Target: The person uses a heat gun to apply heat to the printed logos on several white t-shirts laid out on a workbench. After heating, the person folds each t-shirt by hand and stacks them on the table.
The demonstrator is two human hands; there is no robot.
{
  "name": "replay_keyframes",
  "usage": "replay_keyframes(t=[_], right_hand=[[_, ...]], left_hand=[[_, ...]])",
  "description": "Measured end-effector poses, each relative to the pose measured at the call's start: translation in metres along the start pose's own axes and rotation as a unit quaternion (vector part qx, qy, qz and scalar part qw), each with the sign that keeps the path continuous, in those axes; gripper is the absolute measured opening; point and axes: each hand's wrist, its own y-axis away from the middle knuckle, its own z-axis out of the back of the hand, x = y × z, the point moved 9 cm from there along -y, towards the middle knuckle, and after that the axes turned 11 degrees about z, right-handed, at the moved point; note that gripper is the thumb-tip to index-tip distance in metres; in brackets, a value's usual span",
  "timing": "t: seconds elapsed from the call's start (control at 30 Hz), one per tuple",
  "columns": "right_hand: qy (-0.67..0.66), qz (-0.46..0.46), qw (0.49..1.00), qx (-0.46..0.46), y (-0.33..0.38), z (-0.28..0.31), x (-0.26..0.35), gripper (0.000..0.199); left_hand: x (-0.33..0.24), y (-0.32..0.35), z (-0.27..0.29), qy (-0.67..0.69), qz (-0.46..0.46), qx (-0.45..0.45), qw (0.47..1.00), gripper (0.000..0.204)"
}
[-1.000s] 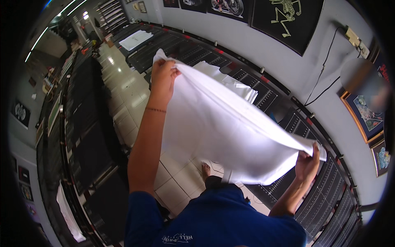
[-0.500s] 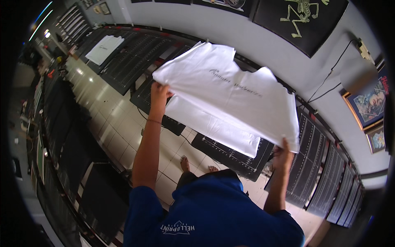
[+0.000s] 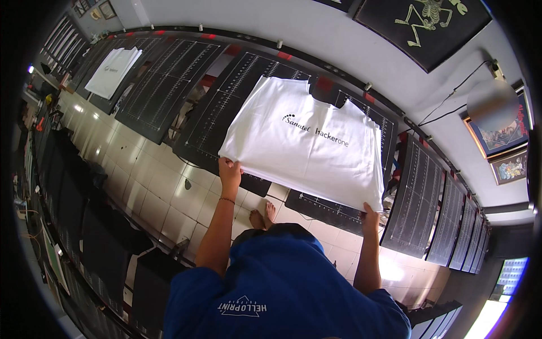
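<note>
A white T-shirt (image 3: 302,164) with dark printing across its chest is spread over black platen boards in front of me, its neckline on the far side. Pinched at the near left corner of the cloth is my left hand (image 3: 230,173), fingers closed. My right hand (image 3: 370,218) closes on the near right corner. Between the hands the near edge is drawn fairly straight. Along the right side several layers of white fabric show, so more cloth seems to lie beneath; how much is hidden.
Black platen boards with white ruled marks (image 3: 169,85) run left and right in a curved row along the wall. Another white printed shirt (image 3: 114,72) lies on a board at far left. Dark boards (image 3: 107,248) stand behind at left. Pale tiles (image 3: 147,195) cover the floor.
The shirt has come down from above the boards and lies flatter, covering the white cloth seen under it before. Both hands still hold its near corners. My view has shifted.
</note>
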Motion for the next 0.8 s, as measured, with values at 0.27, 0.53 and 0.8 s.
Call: replay_keyframes(t=[0.27,0.53,0.8], right_hand=[[0.253,-0.036,0.966,-0.041,0.007,0.010,-0.002,0.035],[-0.123,-0.109,0.985,-0.049,0.004,-0.004,-0.029,0.040],[-0.288,0.179,0.939,-0.054,-0.024,-0.065,0.185,0.035]], left_hand=[[-0.029,0.015,-0.004,-0.295,-0.109,-0.061,0.947,0.036],[0.007,0.003,-0.020,0.022,0.186,0.108,0.976,0.029],[-0.158,0.006,-0.038,0.359,0.111,0.220,0.900,0.021]])
